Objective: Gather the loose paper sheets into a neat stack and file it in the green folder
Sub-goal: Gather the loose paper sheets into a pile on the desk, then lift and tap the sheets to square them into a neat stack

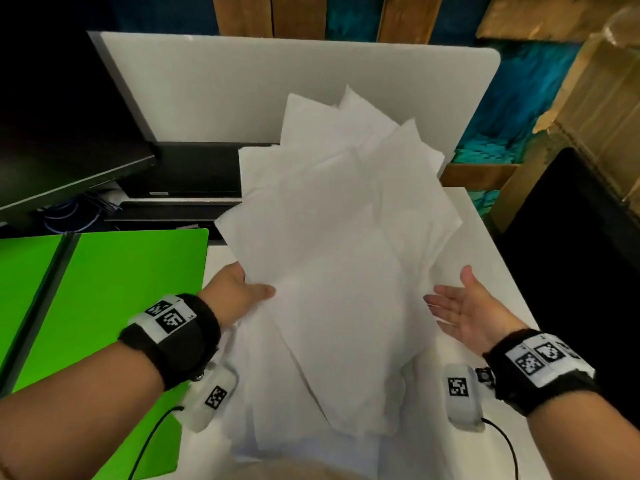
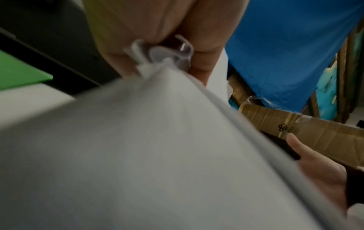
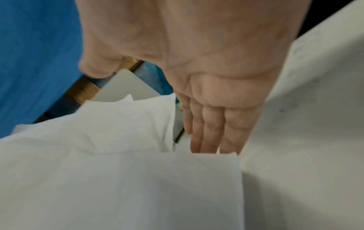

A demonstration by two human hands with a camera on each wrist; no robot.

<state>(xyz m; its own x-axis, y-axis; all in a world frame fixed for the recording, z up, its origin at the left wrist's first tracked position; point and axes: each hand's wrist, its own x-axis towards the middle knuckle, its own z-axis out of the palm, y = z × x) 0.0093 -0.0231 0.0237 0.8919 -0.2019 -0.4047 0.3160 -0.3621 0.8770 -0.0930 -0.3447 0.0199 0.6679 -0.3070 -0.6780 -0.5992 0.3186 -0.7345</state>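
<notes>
Several loose paper sheets (image 1: 332, 271) are fanned out at odd angles above the white desk (image 1: 485, 237), their corners splayed toward the grey partition (image 1: 242, 88). The left hand (image 1: 239, 289) holds the fan at its left edge, thumb on top and fingers hidden underneath; the left wrist view shows paper pinched against the palm. The right hand (image 1: 464, 306) is flat, palm up, fingers straight, just beside the right edge of the sheets and gripping nothing. The right wrist view shows its fingertips (image 3: 206, 140) close to the paper's edge, though contact cannot be confirmed.

The green folder (image 1: 104, 306) lies open on the desk to the left, near the left forearm, and nothing sits in it yet.

Paper like this looks light, thin and floppy, and sheets will likely slide over each other, so a 1-handed hold at 1 edge risks sagging and spilling. A sound hold would be both long edges, 2 hands squeezing inward, then tapping a short edge on the desk to square the stack before sliding it into the folder.
</notes>
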